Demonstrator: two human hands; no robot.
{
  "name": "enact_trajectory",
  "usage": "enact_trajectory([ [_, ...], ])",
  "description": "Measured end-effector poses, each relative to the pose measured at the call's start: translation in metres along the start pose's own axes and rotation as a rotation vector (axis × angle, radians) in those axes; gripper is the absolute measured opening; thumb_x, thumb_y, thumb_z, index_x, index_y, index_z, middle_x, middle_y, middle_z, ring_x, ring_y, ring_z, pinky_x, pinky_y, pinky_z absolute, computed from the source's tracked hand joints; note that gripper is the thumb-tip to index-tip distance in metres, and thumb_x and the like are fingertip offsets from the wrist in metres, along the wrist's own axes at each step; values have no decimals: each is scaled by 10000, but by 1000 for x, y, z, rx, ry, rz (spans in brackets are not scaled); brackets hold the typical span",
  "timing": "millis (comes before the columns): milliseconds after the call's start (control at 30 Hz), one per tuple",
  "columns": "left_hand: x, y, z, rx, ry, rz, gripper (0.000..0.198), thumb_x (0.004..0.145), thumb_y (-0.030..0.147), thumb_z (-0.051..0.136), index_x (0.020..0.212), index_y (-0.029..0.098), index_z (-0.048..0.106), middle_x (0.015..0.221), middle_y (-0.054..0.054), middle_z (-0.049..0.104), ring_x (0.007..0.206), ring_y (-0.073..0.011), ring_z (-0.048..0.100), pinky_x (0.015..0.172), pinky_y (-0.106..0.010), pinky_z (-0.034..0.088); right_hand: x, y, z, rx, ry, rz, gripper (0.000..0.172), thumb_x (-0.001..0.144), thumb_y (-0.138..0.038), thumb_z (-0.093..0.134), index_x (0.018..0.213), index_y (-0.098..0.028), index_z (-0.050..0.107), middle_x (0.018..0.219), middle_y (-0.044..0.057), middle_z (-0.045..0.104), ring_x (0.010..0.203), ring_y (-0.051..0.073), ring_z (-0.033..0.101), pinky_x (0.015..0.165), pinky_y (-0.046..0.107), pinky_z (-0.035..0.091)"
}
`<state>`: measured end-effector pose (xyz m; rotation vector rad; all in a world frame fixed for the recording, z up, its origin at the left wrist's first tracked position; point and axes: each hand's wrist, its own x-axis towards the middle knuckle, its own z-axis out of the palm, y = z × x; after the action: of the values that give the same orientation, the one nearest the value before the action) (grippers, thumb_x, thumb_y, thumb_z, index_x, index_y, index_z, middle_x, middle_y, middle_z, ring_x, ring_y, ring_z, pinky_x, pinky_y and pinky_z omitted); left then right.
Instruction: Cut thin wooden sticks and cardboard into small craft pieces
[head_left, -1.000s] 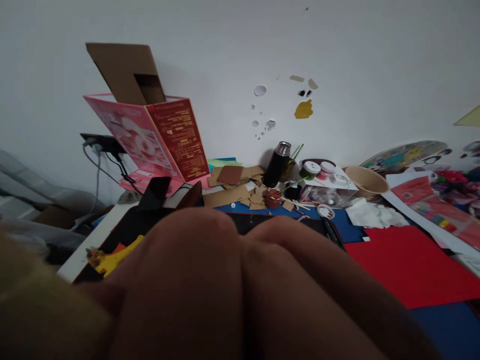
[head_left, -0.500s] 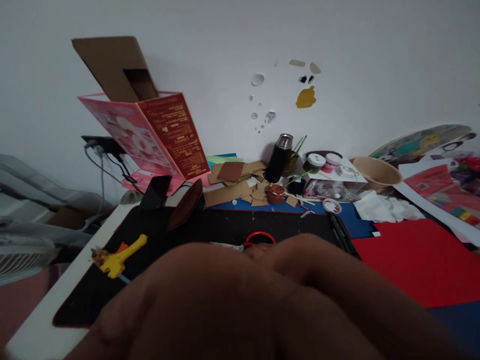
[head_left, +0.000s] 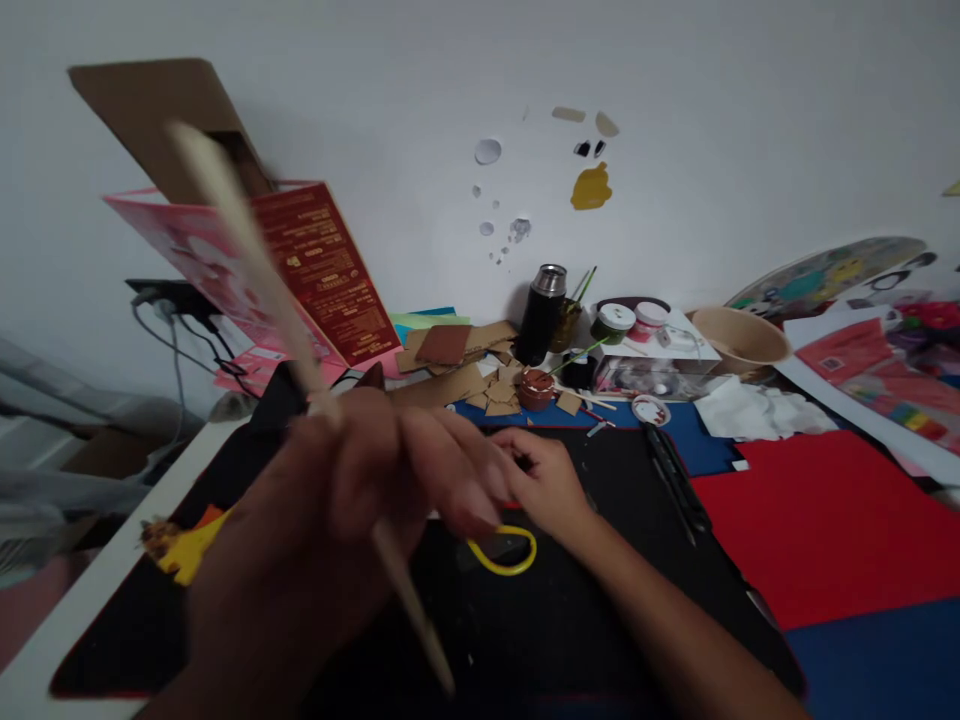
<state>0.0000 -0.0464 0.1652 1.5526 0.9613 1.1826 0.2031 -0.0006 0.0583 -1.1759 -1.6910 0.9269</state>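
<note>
My left hand (head_left: 360, 500) is raised close to the camera, blurred by motion, with its fingers closed around a long pale wooden stick (head_left: 240, 240) that slants from upper left to lower right. My right hand (head_left: 544, 480) rests farther off on the black mat (head_left: 637, 520), fingers curled; what they hold is hidden. A yellow loop (head_left: 517, 560), like a scissors handle, lies on the mat just in front of my right hand, partly behind my left fingers.
A yellow tool (head_left: 184, 545) lies at the mat's left edge. Behind are a pink and red folded card (head_left: 315, 270), cardboard scraps (head_left: 465, 370), a black flask (head_left: 541, 315), paint jars (head_left: 615, 320), a paper bowl (head_left: 739, 340), white tissue (head_left: 757, 415), black pens (head_left: 675, 480) and red paper (head_left: 840, 520).
My hands, which filled the lower view right at the camera, have come apart. The left now shows the stick in it; the right has dropped onto the mat. A yellow loop shows where a red one did.
</note>
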Motion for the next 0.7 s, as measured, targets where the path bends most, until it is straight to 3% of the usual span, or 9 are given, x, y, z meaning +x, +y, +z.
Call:
enact_trajectory([
  [133, 45, -31, 9, 69, -117, -129, 452, 974, 606, 496, 760, 225, 613, 603, -8, 615, 579, -179, 565, 582, -315, 450, 14, 14, -4, 223, 154, 77, 300, 958, -461, 611, 874, -184, 690, 524, -50, 559, 463, 116, 509, 498, 217, 397],
  [233, 62, -59, 5, 352, -141, -195, 427, 958, 577, 526, 785, 203, 639, 562, 26, 562, 556, -158, 517, 550, -272, 391, 14, 27, -6, 265, 191, 99, 331, 955, -491, 612, 872, -178, 681, 496, -66, 517, 434, 107, 474, 472, 211, 359],
  [333, 72, -77, 4, 542, -275, -200, 435, 970, 566, 492, 779, 203, 640, 594, 31, 559, 567, -160, 521, 534, -264, 368, 12, 36, -17, 255, 189, 98, 364, 967, -515, 594, 877, -175, 687, 490, -65, 510, 436, 108, 478, 480, 213, 369],
  [433, 80, -85, 8, 715, -361, -91, 396, 1002, 480, 465, 805, 204, 671, 680, 6, 638, 662, -182, 587, 602, -280, 397, 14, 41, -33, 288, 245, 96, 405, 985, -554, 552, 912, -177, 681, 535, -54, 532, 466, 110, 506, 503, 216, 402],
  [533, 88, -90, 11, 926, -345, 39, 338, 1019, 367, 456, 834, 201, 686, 787, -31, 700, 749, -208, 631, 679, -311, 419, 18, 45, -45, 357, 282, 122, 446, 978, -605, 539, 1020, -181, 669, 640, -33, 573, 497, 114, 536, 471, 211, 402],
  [700, 89, -96, 14, 1206, -338, 211, 268, 1010, 273, 476, 933, 204, 723, 904, -71, 714, 864, -245, 657, 760, -342, 464, 19, 49, -44, 306, 282, 104, 467, 991, -610, 511, 1125, -192, 671, 789, 16, 635, 602, 142, 621, 473, 216, 432],
])
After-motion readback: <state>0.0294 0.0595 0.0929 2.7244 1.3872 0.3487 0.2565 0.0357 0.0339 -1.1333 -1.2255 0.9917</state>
